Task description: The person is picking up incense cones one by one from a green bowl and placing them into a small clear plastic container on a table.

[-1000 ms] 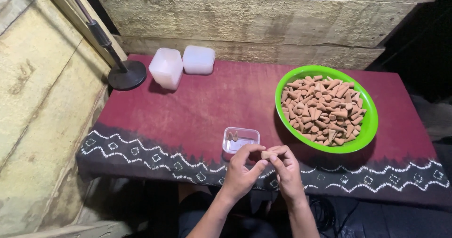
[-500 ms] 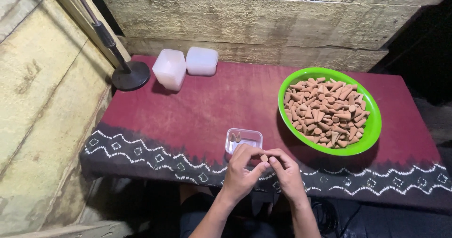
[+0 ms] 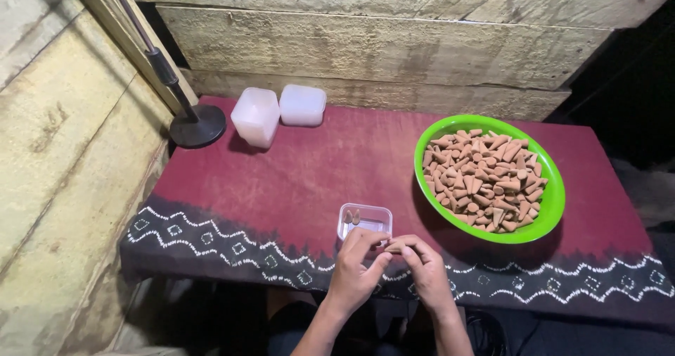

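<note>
A maroon cloth (image 3: 295,180) with a white zigzag border along its near edge is covering the surface. At far left, a round black stand base (image 3: 197,126) is resting on the cloth, its dark pole (image 3: 151,50) leaning up and to the left. Just right of the base, a stack of translucent tubs (image 3: 255,117) is standing beside a single upturned tub (image 3: 303,105), the two nearly touching. Rough wooden planks (image 3: 365,43) are forming the far wall, and a pale plank wall (image 3: 56,159) is running along the left side.
</note>
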